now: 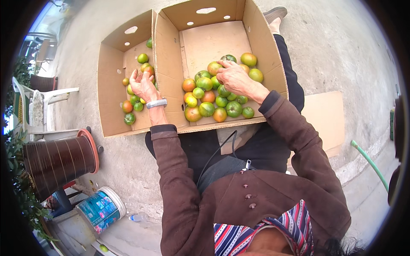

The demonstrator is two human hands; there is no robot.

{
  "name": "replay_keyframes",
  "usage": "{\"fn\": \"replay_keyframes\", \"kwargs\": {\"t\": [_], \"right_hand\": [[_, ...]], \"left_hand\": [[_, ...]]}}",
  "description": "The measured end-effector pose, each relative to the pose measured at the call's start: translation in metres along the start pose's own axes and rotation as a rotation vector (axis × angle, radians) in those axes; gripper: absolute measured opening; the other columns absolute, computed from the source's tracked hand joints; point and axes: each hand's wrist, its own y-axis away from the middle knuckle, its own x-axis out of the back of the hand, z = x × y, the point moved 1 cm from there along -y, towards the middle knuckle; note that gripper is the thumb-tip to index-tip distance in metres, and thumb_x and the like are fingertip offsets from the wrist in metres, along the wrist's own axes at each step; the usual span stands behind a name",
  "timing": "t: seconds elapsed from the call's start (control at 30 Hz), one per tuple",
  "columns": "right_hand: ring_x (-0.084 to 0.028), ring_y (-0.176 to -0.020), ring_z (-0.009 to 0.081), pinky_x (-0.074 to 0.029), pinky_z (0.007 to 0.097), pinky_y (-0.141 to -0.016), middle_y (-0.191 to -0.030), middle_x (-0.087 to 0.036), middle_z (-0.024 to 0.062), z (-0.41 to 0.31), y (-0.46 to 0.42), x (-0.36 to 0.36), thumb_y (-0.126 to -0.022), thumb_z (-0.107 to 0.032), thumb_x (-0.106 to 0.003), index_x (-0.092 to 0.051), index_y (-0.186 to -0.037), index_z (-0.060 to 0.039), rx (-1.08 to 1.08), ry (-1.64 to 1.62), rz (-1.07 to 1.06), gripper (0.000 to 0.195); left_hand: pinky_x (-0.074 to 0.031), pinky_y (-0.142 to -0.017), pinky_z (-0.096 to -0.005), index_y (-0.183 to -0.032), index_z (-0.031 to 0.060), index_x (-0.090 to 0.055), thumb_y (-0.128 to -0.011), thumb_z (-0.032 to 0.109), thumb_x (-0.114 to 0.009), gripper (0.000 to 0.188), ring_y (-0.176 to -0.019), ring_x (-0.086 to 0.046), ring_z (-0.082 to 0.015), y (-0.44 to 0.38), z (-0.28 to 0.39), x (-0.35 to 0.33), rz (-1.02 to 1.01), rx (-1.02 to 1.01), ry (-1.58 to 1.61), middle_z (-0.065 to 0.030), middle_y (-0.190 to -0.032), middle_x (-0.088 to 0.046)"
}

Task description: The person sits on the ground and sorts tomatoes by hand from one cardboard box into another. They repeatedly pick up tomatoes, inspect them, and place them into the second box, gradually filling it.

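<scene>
Two open cardboard boxes stand side by side before me. In the larger right box [214, 35] lie many green, yellow and orange tomatoes [234, 109]. My right hand [235, 76] is over them, its fingertips at a yellow-orange tomato [214, 68]; whether it grips that one cannot be told. The narrower left box [110, 73] holds several more tomatoes [127, 107] along its inner side. My left hand [143, 86], with a metal-banded watch [156, 103] at the wrist, reaches into it palm up with fingers curled, beside an orange-green tomato [149, 69]. No tomato clearly shows in its palm.
At the left are a white plastic chair [61, 92], a brown plant pot [61, 160] and a blue-labelled bucket [101, 209]. A plastic bottle [138, 218] lies near the bucket. To the right are a flat cardboard piece [323, 121] and a green hose [368, 161].
</scene>
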Motion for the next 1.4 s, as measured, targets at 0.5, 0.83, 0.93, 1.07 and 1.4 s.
{"fn": "replay_keyframes", "kwargs": {"t": [0.5, 0.83, 0.93, 1.07, 1.4], "right_hand": [[-0.055, -0.115, 0.0356, -0.043, 0.0442, -0.098, -0.084, -0.063, 0.0105, -0.006, -0.013, 0.012, -0.069, 0.005, -0.049, -0.059, -0.073, -0.0044, -0.091, -0.144, -0.065, 0.014], [-0.058, -0.108, 0.0330, -0.045, 0.0441, -0.086, -0.079, -0.062, 0.0113, -0.002, 0.000, 0.008, -0.071, 0.001, -0.054, -0.060, -0.069, -0.0038, -0.120, -0.140, -0.116, 0.008], [-0.059, -0.102, 0.0317, -0.046, 0.0430, -0.082, -0.078, -0.062, 0.0110, -0.004, -0.003, 0.010, -0.071, 0.001, -0.054, -0.059, -0.069, -0.0036, -0.105, -0.147, -0.110, 0.007], [-0.059, -0.093, 0.0289, -0.048, 0.0403, -0.076, -0.076, -0.061, 0.0102, -0.002, -0.002, 0.007, -0.070, 0.001, -0.053, -0.058, -0.068, -0.0038, -0.107, -0.198, -0.108, 0.008], [-0.059, -0.077, 0.0321, -0.046, 0.0434, -0.065, -0.069, -0.059, 0.0131, 0.020, 0.010, -0.012, -0.070, -0.007, -0.056, -0.056, -0.064, -0.0071, -0.193, -0.115, -0.193, 0.006]], "left_hand": [[-0.056, -0.075, -0.0355, -0.117, -0.0089, -0.055, -0.075, -0.001, -0.066, 0.044, -0.089, -0.067, -0.0296, -0.146, -0.062, 0.153, 0.437, -0.017, -0.599, -0.0242, -0.102, -0.063], [-0.052, -0.090, -0.0404, -0.131, -0.0002, -0.043, -0.075, 0.017, -0.073, 0.067, -0.108, -0.063, -0.0353, -0.116, -0.085, 0.127, -0.146, 0.293, -1.581, -0.0219, -0.113, -0.064], [-0.051, -0.092, -0.0391, -0.134, -0.0050, -0.035, -0.069, 0.014, -0.079, 0.081, -0.112, -0.061, -0.0339, -0.117, -0.095, 0.135, -0.033, 0.451, -1.506, -0.0215, -0.118, -0.062], [-0.050, -0.094, -0.0377, -0.133, -0.0077, -0.034, -0.062, 0.013, -0.085, 0.090, -0.113, -0.061, -0.0315, -0.126, -0.107, 0.149, 0.050, 0.559, -1.418, -0.0208, -0.124, -0.059], [-0.049, -0.049, -0.0378, -0.109, 0.0121, -0.059, -0.069, 0.029, -0.065, 0.044, -0.073, -0.059, -0.0281, -0.099, -0.066, 0.153, -0.021, 0.780, -0.818, -0.0157, -0.106, -0.059]]}}
